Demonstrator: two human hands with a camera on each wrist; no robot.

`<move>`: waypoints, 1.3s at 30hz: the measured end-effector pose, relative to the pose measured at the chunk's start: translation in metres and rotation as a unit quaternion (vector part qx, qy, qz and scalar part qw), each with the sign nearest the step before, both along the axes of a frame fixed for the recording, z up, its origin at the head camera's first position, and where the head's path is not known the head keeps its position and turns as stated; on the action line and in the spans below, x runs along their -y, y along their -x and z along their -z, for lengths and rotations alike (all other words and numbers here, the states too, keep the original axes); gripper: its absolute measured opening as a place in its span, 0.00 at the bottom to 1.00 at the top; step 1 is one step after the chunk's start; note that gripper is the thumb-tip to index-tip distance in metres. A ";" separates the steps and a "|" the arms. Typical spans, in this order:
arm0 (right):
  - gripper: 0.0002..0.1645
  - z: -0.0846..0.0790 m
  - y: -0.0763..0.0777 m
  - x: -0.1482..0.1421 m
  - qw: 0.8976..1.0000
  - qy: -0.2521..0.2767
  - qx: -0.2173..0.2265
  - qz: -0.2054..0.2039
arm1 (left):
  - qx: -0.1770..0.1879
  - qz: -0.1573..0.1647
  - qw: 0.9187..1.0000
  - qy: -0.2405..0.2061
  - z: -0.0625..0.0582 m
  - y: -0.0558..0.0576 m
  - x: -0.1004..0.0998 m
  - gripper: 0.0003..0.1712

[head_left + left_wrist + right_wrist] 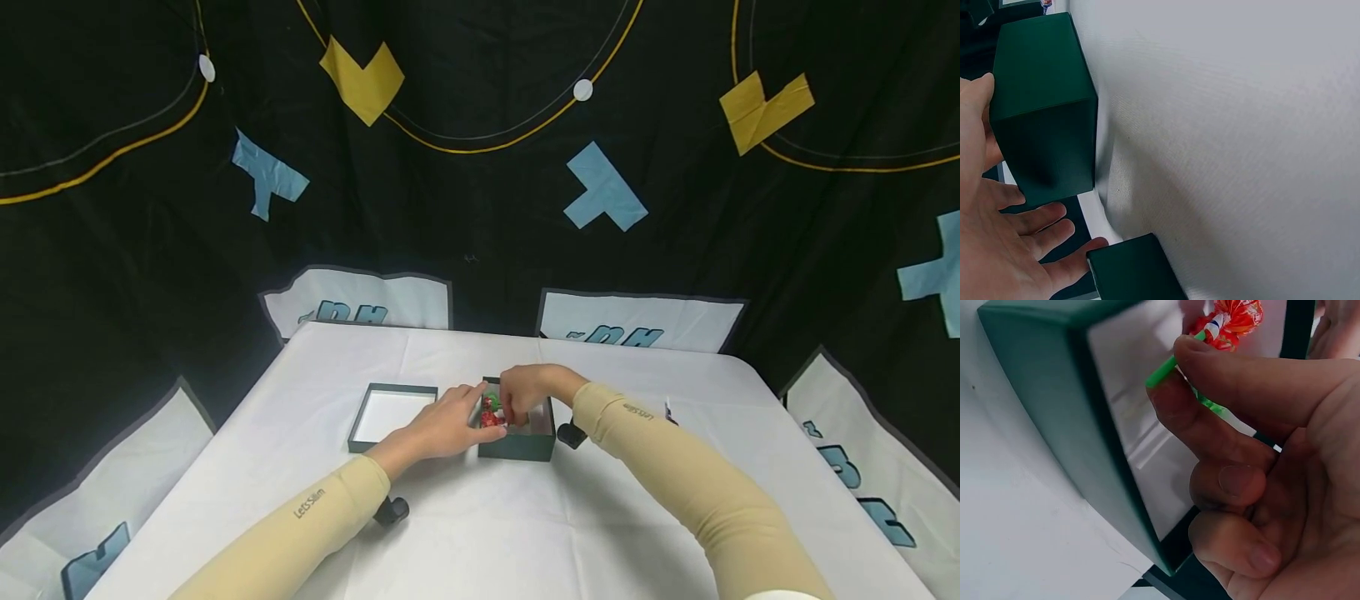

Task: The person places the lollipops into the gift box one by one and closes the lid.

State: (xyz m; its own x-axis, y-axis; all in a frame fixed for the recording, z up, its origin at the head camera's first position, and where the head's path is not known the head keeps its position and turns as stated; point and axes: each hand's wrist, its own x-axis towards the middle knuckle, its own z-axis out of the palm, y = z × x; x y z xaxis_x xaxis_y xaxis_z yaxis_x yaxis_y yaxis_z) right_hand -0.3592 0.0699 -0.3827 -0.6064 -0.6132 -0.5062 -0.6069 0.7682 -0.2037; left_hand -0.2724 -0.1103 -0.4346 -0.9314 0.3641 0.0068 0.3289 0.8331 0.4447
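Observation:
A dark green box (pixel 517 448) with a pale inside stands on the white table, holding red- and green-wrapped lollipops (pixel 491 418). My right hand (pixel 525 392) reaches into it from above. Between thumb and forefinger it pinches the green stick of a lollipop (pixel 1238 322) with a red-orange wrapper; a bit of green wrapper (pixel 1212 406) shows behind the fingers. At the box's left end, my left hand (pixel 446 423) rests with fingers spread and fairly straight, the thumb by the near rim. In the left wrist view, its fingertips touch the box's green wall (pixel 1047 150).
Left of the box, partly behind my left hand, lies a shallow green tray-like lid (pixel 360 417) with a white inside. A small thin object (pixel 669 411) lies on the table to the right, beyond my right sleeve. A black curtain (pixel 465 225) hangs behind the table.

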 end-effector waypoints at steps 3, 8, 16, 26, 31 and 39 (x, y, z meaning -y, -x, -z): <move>0.10 0.002 -0.001 0.001 1.000 -0.001 -0.002 0.009 | -0.002 0.001 1.000 0.000 0.000 0.000 0.000 0.57; 0.10 0.006 -0.003 0.002 1.000 -0.005 -0.007 0.024 | -0.006 -0.001 1.000 0.001 0.001 0.000 -0.001 0.57; 0.08 0.012 -0.004 0.003 0.999 -0.016 -0.021 0.028 | -0.010 0.002 1.000 -0.001 0.001 0.001 -0.002 0.57; 0.10 0.021 -0.005 0.005 0.999 -0.009 -0.011 0.041 | -0.007 0.001 1.000 -0.003 -0.001 0.000 -0.002 0.56; 0.08 0.022 -0.005 0.006 0.999 -0.009 -0.013 0.050 | -0.007 0.001 1.000 -0.005 -0.001 -0.001 -0.002 0.56; 0.07 0.020 -0.007 0.005 0.998 -0.005 -0.012 0.061 | -0.006 0.000 1.000 -0.003 -0.001 -0.001 -0.002 0.56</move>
